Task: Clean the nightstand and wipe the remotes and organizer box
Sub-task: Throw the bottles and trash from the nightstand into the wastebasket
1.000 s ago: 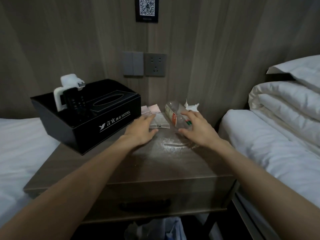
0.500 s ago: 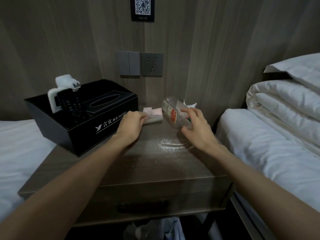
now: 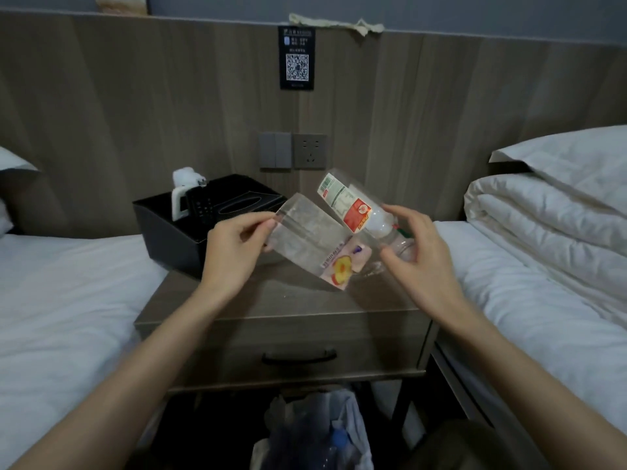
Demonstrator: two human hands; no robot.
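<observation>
While both arms reach out over the table [image 3: 288,310], each grip is busy above it. The left grip [image 3: 234,252] pinches a clear plastic wrapper [image 3: 305,239] by its upper left corner, thumb and forefinger closed on the film. A printed fruit label shows at the wrapper's lower right end. The right grip [image 3: 420,245] curls round the neck end of a clear plastic bottle [image 3: 349,205], which tilts with its base up and to the left. The cap end is hidden behind the fingers apart from a sliver of red and green. Wrapper and bottle overlap from my view, and I cannot tell whether they touch.

The black organizer box [image 3: 163,225] sits at the far left of the table, its right front corner hidden behind the left grip and the wrapper. A white remote [image 3: 179,198] and a dark remote [image 3: 203,208] stand in its left part; the dark one's buttons are barely readable in the dim light. The wrapper covers much of the far table top, and the bare part may carry faint pale specks. Under the table a pale bag [image 3: 339,422] is cut off by the lower edge, its contents a blur. The left bed [image 3: 68,300] and right bed [image 3: 543,317] run out of view at the sides.
</observation>
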